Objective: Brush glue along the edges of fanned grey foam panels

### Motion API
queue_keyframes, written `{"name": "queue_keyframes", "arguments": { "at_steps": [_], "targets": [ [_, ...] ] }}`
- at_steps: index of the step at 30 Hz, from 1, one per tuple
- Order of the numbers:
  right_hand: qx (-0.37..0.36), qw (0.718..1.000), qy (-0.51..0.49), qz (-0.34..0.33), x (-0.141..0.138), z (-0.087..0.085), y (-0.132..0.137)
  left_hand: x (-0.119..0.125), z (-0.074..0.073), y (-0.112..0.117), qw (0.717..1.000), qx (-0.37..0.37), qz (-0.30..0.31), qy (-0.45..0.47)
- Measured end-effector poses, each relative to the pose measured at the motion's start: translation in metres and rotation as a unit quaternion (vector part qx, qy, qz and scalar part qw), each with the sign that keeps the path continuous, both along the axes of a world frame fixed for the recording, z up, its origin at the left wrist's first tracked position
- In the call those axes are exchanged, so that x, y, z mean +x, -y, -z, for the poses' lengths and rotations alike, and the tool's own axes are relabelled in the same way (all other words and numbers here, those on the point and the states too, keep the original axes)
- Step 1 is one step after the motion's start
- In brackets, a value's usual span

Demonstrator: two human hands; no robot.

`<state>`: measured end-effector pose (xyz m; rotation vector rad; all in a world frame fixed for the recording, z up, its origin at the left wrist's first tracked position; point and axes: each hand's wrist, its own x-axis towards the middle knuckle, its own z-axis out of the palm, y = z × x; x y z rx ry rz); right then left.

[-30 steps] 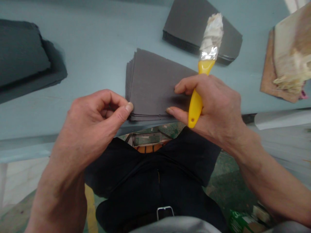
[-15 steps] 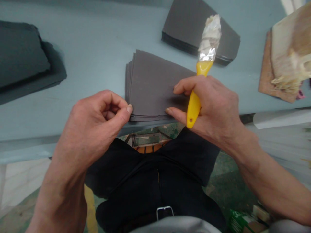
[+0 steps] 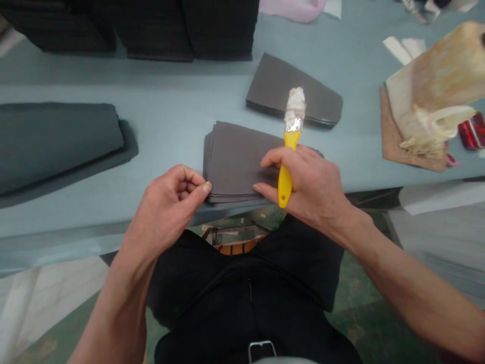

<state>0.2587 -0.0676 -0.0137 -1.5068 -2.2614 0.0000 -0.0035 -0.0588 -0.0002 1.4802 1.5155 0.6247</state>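
1. Nearest, the left hand (image 3: 166, 205) is at the near left corner of the stack of grey sheets (image 3: 237, 162). Its fingers are curled shut and the thumb tip presses against that corner. Whether a sheet is pinched between them cannot be told.
2. The right hand (image 3: 306, 184) rests on the stack's near right part, fingertips on the top sheet. It is closed around the yellow handle of a brush (image 3: 284, 179).
3. The brush stands nearly upright, and its whitish, caked bristles point away over the stack's far edge.
4. The stack itself lies on the blue-grey table (image 3: 182, 111), flush with the table's near edge.
5. Left of the stack, well apart, lies folded dark fabric (image 3: 56, 141).
6. Just beyond the stack, to its right, lies a second grey stack (image 3: 276, 83).
7. Far right of the stack, a smeared board (image 3: 424, 86) sits on a brown sheet.
8. Farthest behind the stack stand dark piles (image 3: 189, 25).
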Motion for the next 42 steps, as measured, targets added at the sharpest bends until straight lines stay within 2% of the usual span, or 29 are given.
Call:
{"name": "queue_keyframes", "arguments": {
  "at_steps": [5, 12, 19, 34, 42],
  "targets": [
    [-0.010, 0.999, -0.034, -0.013, 0.003, 0.002, -0.004, -0.004, 0.003, 0.003, 0.999, 0.012, -0.034, -0.018],
    [0.012, 0.998, -0.062, -0.004, 0.004, 0.009, -0.004, 0.000, -0.004, 0.008, 0.998, 0.045, 0.012, -0.048],
    [0.011, 0.997, -0.075, -0.001, 0.004, 0.012, -0.005, -0.002, -0.005, 0.010, 0.996, 0.047, 0.020, -0.076],
    [0.018, 0.996, -0.088, -0.026, 0.006, 0.013, -0.002, 0.002, -0.011, 0.010, 0.998, 0.018, -0.030, 0.052],
    [0.084, 0.990, -0.076, -0.084, -0.001, 0.008, 0.003, 0.019, -0.010, 0.001, 0.989, 0.015, -0.071, 0.131]
  ]
}}
